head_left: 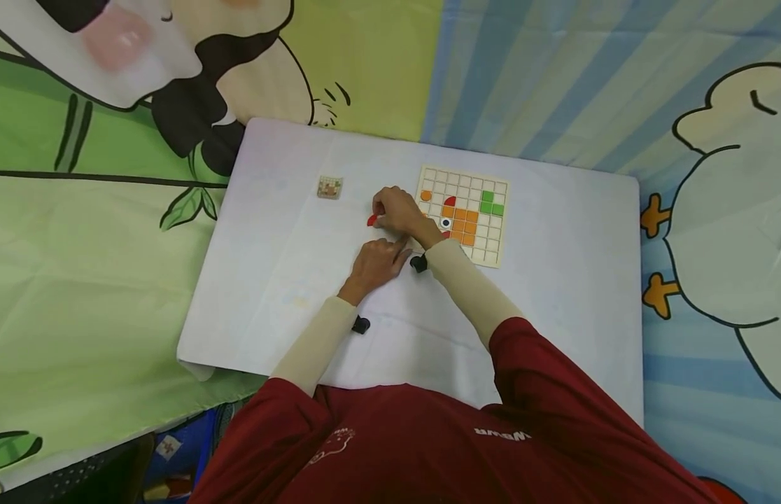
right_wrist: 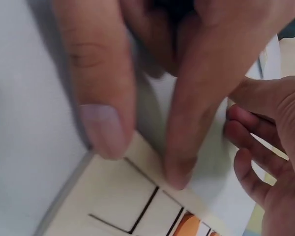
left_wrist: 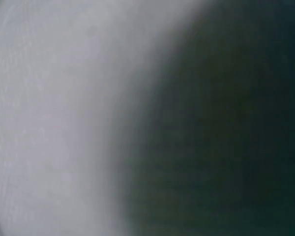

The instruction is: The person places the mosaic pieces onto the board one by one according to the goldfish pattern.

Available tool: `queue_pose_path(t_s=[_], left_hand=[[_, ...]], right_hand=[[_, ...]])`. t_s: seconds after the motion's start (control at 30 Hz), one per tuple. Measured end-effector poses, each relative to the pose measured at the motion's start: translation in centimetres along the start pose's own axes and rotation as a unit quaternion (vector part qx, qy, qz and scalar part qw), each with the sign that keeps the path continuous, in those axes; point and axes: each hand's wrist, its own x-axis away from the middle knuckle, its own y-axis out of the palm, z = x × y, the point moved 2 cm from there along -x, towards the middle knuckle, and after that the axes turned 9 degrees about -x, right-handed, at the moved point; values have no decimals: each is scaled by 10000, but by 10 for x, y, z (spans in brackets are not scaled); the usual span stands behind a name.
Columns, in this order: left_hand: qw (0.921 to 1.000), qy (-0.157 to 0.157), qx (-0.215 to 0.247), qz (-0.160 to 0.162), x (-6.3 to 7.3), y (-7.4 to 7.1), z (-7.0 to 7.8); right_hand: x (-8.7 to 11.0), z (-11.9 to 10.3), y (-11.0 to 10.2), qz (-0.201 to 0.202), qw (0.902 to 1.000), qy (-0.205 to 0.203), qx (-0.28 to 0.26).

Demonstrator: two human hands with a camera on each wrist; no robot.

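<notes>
My left hand reaches to the near left corner of a gridded board. In the right wrist view its extended thumb and forefinger touch the board's edge. Beyond it, my right hand is over the board's left side, fingers bent and pointing left. It pinches a small red tile at its fingertips. On the board are orange square tiles, green square tiles, a red curved tile, an orange round tile and an eye tile. The left wrist view is mostly dark blur.
A small square patterned piece lies at the back left of the white table. Black wrist cameras sit beside both wrists. A printed cartoon cloth surrounds the table's back and sides.
</notes>
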Motion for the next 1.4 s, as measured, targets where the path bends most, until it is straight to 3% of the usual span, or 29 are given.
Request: queue_pose_path(t_s=[0.3, 0.43, 0.5, 0.57, 0.7, 0.97, 1.13, 1.27, 1.4], left_hand=[[9998, -6, -89, 169, 2, 1, 0], [9997, 10, -231, 52, 2, 2, 2], [9996, -1, -266, -106, 2, 2, 2], [9992, -27, -305, -240, 2, 2, 1], [9986, -154, -323, -379, 4, 2, -1], [9994, -138, -31, -306, 0, 2, 5], [9987, -183, -59, -473, 1, 4, 7], [9989, -218, -21, -413, 2, 4, 5], [9993, -183, 6, -324, 1, 3, 3]], right_hand=[[7, 9, -1, 338, 9971, -2, -685], [19, 16, -9, 911, 9814, -112, -1685], [31, 22, -15, 1311, 9637, -59, -2323], [47, 30, -21, 1676, 9388, 54, -3007], [80, 49, -30, 2272, 8938, 256, -3857], [144, 82, -39, 3559, 8022, 810, -4725], [170, 93, -35, 3945, 7681, 1110, -4920], [181, 102, -31, 4177, 7329, 1278, -5216], [188, 106, -28, 4273, 7073, 1388, -5458]])
